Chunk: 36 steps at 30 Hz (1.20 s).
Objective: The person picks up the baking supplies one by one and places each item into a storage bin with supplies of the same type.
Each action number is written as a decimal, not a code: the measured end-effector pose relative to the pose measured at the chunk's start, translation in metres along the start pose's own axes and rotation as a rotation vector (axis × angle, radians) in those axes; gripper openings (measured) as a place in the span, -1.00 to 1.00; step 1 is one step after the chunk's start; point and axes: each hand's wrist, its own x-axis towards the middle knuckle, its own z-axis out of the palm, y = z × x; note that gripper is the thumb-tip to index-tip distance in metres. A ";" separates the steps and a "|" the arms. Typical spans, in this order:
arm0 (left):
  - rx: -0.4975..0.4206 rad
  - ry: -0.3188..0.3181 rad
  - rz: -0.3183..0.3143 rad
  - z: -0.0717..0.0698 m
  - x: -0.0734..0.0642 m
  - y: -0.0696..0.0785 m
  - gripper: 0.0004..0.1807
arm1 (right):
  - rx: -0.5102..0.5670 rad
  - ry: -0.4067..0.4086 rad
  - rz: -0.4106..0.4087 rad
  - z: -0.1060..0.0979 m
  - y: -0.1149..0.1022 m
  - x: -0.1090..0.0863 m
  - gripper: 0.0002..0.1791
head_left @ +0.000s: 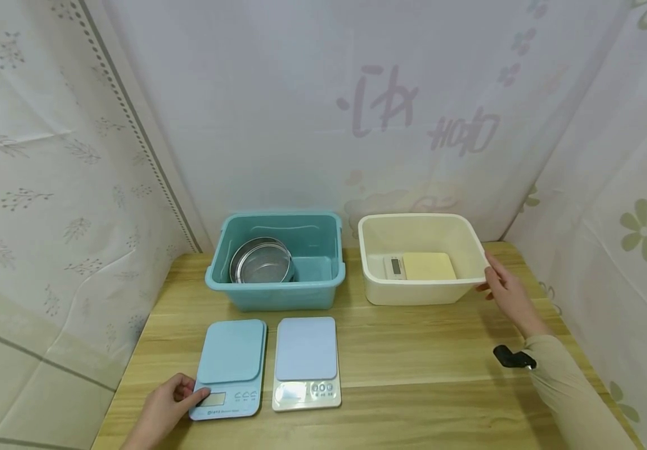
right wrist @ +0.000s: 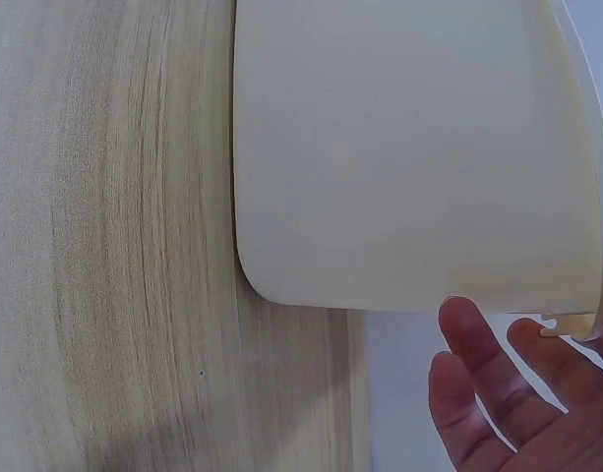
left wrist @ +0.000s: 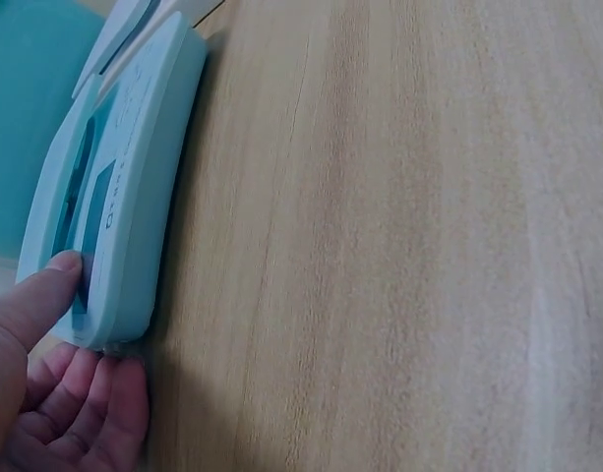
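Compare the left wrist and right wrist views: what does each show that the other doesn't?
Only the left wrist view shows the blue scale, the left hand holding it, and parts of the white scale and the teal bin.

Only the right wrist view shows the cream bin, seen from outside, and the right hand touching it.

Both share the wooden table.

The left hand (head_left: 164, 403) is pinching, its thumb (left wrist: 35, 300) lying above the bent fingers (left wrist: 124, 405). The right hand (head_left: 506, 292) is resting farther forward, fingers standing apart, its pale-sleeved forearm (head_left: 576, 394) slanting inward.
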 end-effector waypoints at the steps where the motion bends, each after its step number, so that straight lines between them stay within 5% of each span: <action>1: -0.010 -0.001 -0.001 0.000 0.000 0.001 -0.67 | -0.001 0.000 0.000 0.000 0.000 0.000 -0.39; 17: -0.283 -0.074 -0.036 -0.006 -0.007 0.003 -0.64 | 0.010 0.005 -0.017 0.000 0.000 -0.003 -0.39; 25: -0.365 -0.109 0.059 -0.011 -0.006 -0.012 -0.44 | 0.014 0.010 -0.026 0.001 0.003 -0.002 -0.40; 36: -0.386 0.012 0.040 -0.013 -0.008 -0.019 -0.40 | 0.023 0.007 -0.015 0.001 0.002 -0.001 -0.40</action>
